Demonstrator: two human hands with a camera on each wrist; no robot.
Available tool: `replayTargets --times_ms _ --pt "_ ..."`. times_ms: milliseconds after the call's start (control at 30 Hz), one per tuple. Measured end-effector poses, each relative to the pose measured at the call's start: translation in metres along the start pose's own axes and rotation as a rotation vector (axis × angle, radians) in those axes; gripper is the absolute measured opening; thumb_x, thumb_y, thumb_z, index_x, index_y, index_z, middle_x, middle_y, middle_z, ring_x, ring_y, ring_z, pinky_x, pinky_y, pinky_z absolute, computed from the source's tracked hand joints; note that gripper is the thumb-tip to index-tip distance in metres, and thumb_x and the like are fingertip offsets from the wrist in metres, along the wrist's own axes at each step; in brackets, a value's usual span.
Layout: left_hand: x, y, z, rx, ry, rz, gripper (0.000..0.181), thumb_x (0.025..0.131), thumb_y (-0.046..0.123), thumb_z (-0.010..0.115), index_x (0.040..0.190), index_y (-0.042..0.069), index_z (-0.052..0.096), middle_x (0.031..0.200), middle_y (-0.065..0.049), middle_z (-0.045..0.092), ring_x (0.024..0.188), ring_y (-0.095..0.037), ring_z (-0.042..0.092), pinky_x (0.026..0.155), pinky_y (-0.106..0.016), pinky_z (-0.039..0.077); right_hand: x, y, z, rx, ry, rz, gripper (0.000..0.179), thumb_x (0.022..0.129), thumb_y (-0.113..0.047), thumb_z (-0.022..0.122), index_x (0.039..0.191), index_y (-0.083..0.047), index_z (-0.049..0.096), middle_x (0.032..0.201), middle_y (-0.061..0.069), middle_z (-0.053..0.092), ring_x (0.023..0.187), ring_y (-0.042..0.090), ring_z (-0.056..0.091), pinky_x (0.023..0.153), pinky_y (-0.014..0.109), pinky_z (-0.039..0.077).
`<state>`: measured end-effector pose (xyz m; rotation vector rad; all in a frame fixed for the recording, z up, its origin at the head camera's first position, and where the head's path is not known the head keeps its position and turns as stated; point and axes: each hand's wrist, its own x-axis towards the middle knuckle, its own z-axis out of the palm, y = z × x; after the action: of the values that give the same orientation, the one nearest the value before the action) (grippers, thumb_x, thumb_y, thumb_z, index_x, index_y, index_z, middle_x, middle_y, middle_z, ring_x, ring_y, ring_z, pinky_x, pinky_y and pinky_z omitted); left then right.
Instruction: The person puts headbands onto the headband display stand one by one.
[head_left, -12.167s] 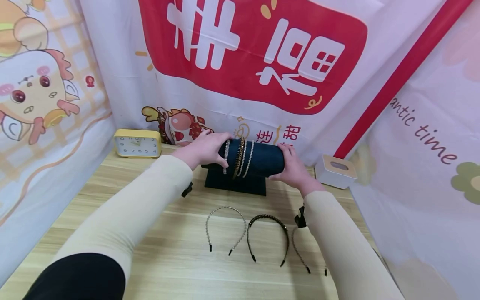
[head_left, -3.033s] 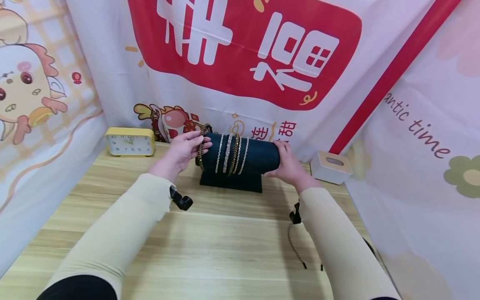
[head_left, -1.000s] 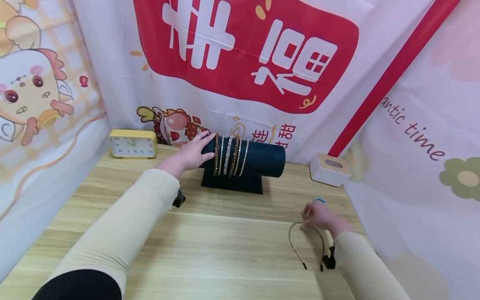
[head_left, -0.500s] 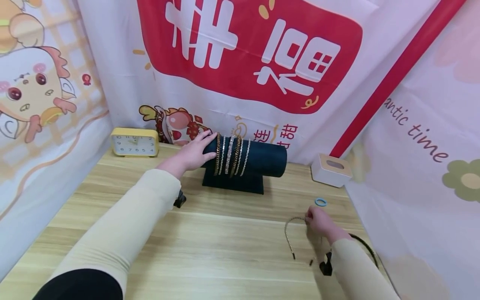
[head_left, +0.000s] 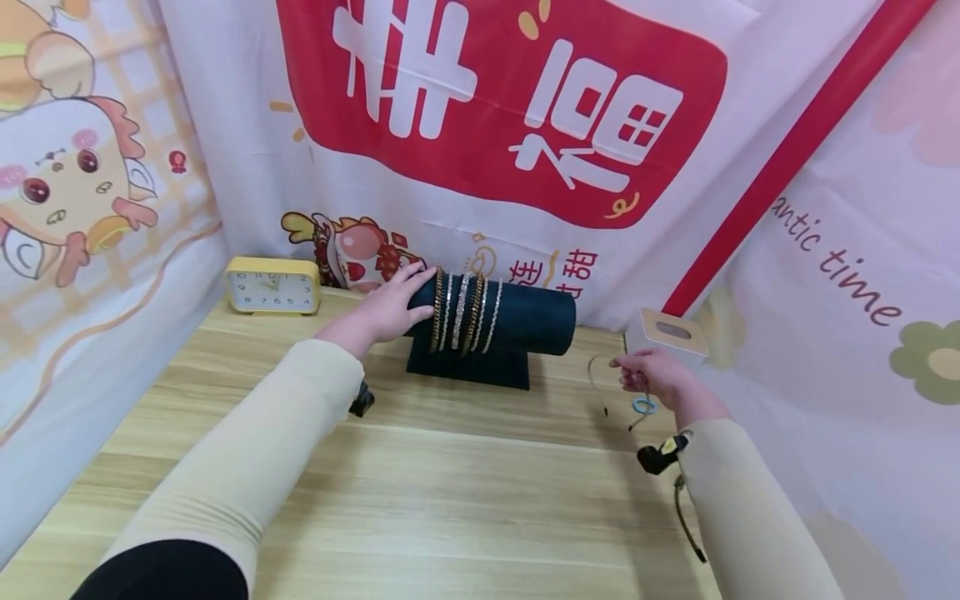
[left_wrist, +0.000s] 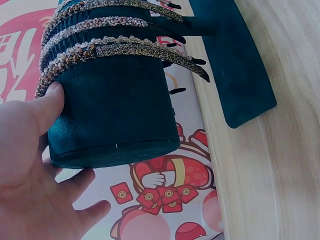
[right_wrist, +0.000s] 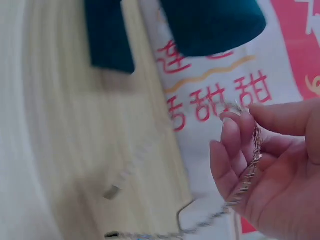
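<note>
A dark teal, padded cylinder stand (head_left: 536, 321) stands at the back of the table, several glittery headbands (head_left: 471, 321) around its left half. My left hand (head_left: 384, 310) rests on the cylinder's left end. In the left wrist view its thumb (left_wrist: 51, 102) touches the cylinder beside the endmost headband (left_wrist: 125, 50), and the other fingers spread past the end, partly hidden. To the right of the stand, my right hand (head_left: 663, 379) pinches a thin braided headband (right_wrist: 247, 182) at the top of its curve. The headband's tips hang down, apart from the stand, and look blurred in the right wrist view.
Beneath the right hand a small blue ring (head_left: 643, 406) lies on the table. Another headband (head_left: 684, 517) is partly covered by the right sleeve. A tissue box (head_left: 671, 333) stands at the back right, a yellow clock (head_left: 272, 287) at the back left. Printed cloth walls (head_left: 247, 192) enclose the table.
My right hand left the stand, took hold of the thin headband on the table and lifted it toward the back. Earlier, more headbands went onto the stand. The left hand has stayed there lately.
</note>
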<state>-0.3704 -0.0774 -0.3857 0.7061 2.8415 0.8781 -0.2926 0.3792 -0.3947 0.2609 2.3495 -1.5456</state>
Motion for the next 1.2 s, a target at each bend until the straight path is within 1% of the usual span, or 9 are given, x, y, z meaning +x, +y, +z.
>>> replayTargets --times_ms 133,233,467,600,667,767,867,967,1200 --pt "-0.001 0.001 -0.001 -0.002 -0.004 -0.003 0.071 0.102 0.037 0.055 0.16 0.023 0.017 0.164 -0.008 0.006 0.143 -0.044 0.022 0.109 -0.068 0.016 0.001 -0.021 -0.002 0.192 -0.016 0.039 0.027 0.106 -0.015 0.046 0.094 -0.003 0.067 0.074 0.002 0.059 0.071 0.014 0.062 0.079 0.03 0.055" --pt "0.0 0.0 0.0 0.004 -0.005 -0.008 0.071 0.102 0.037 0.055 0.16 0.024 0.017 0.164 -0.008 0.006 0.143 -0.044 0.023 0.109 -0.067 0.017 0.002 -0.035 0.0 0.339 -0.002 0.007 0.032 0.107 -0.016 0.041 0.089 -0.008 0.066 0.074 0.0 0.056 0.07 0.013 0.06 0.079 0.03 0.054" --pt "0.001 0.001 -0.001 0.014 -0.013 -0.014 0.07 0.102 0.038 0.055 0.16 0.025 0.017 0.164 -0.007 0.005 0.143 -0.044 0.023 0.109 -0.064 0.022 0.01 -0.059 0.012 0.532 0.012 -0.026 0.025 0.103 -0.027 0.054 0.103 -0.011 0.072 0.076 0.002 0.055 0.068 0.014 0.054 0.081 0.029 0.055" --pt "0.0 0.002 -0.002 0.01 -0.015 -0.016 0.07 0.102 0.038 0.055 0.16 0.025 0.018 0.164 -0.007 0.006 0.142 -0.044 0.025 0.109 -0.065 0.022 0.014 -0.071 0.023 0.663 -0.013 -0.016 0.023 0.101 -0.026 0.058 0.11 -0.012 0.073 0.075 0.003 0.058 0.065 0.015 0.057 0.078 0.029 0.056" --pt "-0.001 0.001 -0.002 0.009 -0.015 -0.02 0.07 0.102 0.038 0.055 0.16 0.024 0.018 0.164 -0.007 0.006 0.142 -0.044 0.025 0.109 -0.064 0.022 0.016 -0.077 0.029 0.711 -0.022 -0.015 0.026 0.101 -0.024 0.057 0.12 -0.01 0.069 0.075 0.003 0.058 0.065 0.015 0.058 0.079 0.029 0.056" --pt "0.0 0.0 -0.001 0.006 -0.014 -0.019 0.07 0.102 0.038 0.054 0.16 0.024 0.018 0.164 -0.008 0.006 0.142 -0.045 0.025 0.109 -0.065 0.022 0.019 -0.083 0.038 0.758 -0.011 -0.007 0.04 0.101 -0.022 0.056 0.139 -0.009 0.057 0.075 0.004 0.059 0.065 0.016 0.062 0.083 0.03 0.055" --pt "0.0 0.0 0.0 0.008 -0.015 -0.024 0.07 0.102 0.038 0.054 0.16 0.024 0.018 0.164 -0.008 0.006 0.142 -0.045 0.025 0.109 -0.065 0.022 0.023 -0.088 0.046 0.784 0.011 -0.003 0.05 0.101 -0.02 0.056 0.149 -0.01 0.046 0.075 0.005 0.06 0.065 0.017 0.064 0.089 0.033 0.052" --pt "-0.001 0.001 0.0 0.008 -0.016 -0.028 0.069 0.102 0.038 0.054 0.159 0.023 0.019 0.164 -0.008 0.007 0.141 -0.045 0.025 0.109 -0.065 0.021 0.028 -0.093 0.054 0.795 0.048 -0.015 0.048 0.1 -0.019 0.058 0.146 -0.009 0.049 0.076 0.006 0.06 0.064 0.018 0.066 0.09 0.036 0.051" --pt "-0.003 0.004 -0.003 0.014 -0.013 -0.032 0.069 0.102 0.037 0.055 0.159 0.023 0.019 0.163 -0.01 0.008 0.141 -0.046 0.026 0.109 -0.066 0.021 0.035 -0.101 0.075 0.77 0.091 -0.065 0.042 0.099 -0.016 0.06 0.14 -0.008 0.057 0.078 0.008 0.061 0.063 0.018 0.068 0.079 0.037 0.056"
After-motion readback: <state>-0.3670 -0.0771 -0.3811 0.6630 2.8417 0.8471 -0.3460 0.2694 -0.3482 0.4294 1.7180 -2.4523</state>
